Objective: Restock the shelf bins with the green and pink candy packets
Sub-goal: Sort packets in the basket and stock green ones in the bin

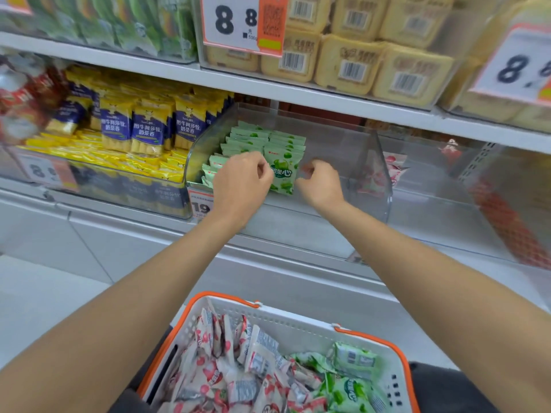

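"8 8" on upper price tag [238, 22], "19" on bin tag [200, 205], "果心" on green packet [283, 173]

Arms stretched forward, left hand [242, 180] curled, right hand [320, 183] curled

Single head-worn wide view, looking forward and down, close to shelf bin [369, 162], basket [298, 320] below

The white shelf [125, 225] carries three clear bins side by side — left bin [98, 192] full of yellow packets [116, 129], middle bin [369, 162] with green candy packets [256, 138], right bin [441, 204] with pink candy packets [393, 168].
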`<state>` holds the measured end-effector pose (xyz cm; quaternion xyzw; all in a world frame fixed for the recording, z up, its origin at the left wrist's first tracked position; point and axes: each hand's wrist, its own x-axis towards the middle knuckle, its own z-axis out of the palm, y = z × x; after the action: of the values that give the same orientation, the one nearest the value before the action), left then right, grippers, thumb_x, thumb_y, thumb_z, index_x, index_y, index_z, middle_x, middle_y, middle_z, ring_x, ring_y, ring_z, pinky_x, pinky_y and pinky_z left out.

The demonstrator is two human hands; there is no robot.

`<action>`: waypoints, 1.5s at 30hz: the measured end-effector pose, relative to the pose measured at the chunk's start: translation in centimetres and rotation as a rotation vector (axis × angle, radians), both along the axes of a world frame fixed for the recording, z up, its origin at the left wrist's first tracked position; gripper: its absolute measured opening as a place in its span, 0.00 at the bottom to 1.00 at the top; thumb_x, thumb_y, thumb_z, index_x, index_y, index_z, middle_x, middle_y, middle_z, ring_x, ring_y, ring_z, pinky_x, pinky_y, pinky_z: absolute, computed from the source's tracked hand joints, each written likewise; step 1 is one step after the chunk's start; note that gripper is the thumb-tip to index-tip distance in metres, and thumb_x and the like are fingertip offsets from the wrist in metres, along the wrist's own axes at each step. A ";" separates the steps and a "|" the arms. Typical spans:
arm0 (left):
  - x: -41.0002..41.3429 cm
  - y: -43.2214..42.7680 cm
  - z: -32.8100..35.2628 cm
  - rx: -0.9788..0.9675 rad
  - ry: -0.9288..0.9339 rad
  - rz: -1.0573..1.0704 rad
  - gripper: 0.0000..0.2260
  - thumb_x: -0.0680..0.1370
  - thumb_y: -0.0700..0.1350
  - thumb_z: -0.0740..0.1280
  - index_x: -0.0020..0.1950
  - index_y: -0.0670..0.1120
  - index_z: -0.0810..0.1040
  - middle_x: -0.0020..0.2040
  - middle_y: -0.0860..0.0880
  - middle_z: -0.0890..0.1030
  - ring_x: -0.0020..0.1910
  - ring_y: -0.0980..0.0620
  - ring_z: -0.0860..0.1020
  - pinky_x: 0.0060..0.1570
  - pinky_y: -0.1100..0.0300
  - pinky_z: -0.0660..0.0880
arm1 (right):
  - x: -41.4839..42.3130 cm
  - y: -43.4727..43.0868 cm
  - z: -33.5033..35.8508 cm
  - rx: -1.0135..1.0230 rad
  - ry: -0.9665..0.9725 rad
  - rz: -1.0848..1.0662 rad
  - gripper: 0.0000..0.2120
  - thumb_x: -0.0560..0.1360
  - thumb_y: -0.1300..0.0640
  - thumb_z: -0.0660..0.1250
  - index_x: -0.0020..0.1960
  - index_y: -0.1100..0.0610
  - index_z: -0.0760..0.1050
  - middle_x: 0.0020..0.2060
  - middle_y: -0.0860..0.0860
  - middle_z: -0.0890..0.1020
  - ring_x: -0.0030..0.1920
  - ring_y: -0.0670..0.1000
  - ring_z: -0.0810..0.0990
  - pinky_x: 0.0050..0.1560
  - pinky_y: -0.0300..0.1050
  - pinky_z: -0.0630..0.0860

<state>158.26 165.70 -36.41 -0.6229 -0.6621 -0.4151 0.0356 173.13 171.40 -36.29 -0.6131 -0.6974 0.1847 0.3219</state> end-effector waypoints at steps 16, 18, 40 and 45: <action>5.3 -11.3 -12.2 -0.702 -0.219 -0.238 0.11 0.73 0.48 0.63 0.34 0.42 0.76 0.33 0.44 0.78 0.33 0.45 0.74 0.38 0.49 0.76 | 11.6 -16.3 -16.0 -0.431 -0.340 0.291 0.11 0.71 0.64 0.62 0.49 0.56 0.80 0.48 0.52 0.82 0.50 0.54 0.80 0.50 0.43 0.75; 5.5 -11.9 -14.3 -0.770 -0.206 -0.230 0.11 0.75 0.45 0.64 0.38 0.38 0.78 0.38 0.43 0.80 0.38 0.42 0.78 0.41 0.49 0.76 | 13.0 -17.0 -18.9 -0.639 -0.422 0.297 0.12 0.73 0.65 0.62 0.54 0.60 0.80 0.56 0.53 0.81 0.55 0.55 0.80 0.53 0.44 0.76; 7.9 -13.3 -14.5 -1.371 -0.369 -0.493 0.38 0.74 0.45 0.74 0.78 0.48 0.58 0.75 0.45 0.64 0.70 0.46 0.68 0.61 0.57 0.69 | 12.7 -19.2 -15.2 -0.582 -0.588 0.586 0.16 0.73 0.66 0.65 0.59 0.58 0.80 0.56 0.54 0.83 0.55 0.53 0.80 0.67 0.45 0.68; 8.0 -13.4 -12.7 -1.490 -0.774 -0.597 0.29 0.72 0.43 0.76 0.70 0.48 0.71 0.60 0.50 0.81 0.57 0.55 0.79 0.52 0.61 0.79 | 12.0 -19.8 -9.0 -0.404 -0.250 0.580 0.18 0.73 0.65 0.67 0.61 0.56 0.80 0.59 0.50 0.81 0.59 0.48 0.78 0.62 0.40 0.72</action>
<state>166.24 152.31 -49.09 -0.4471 -0.5357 -0.0502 -0.7146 185.13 151.63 -45.32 -0.4590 -0.8256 0.3258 0.0408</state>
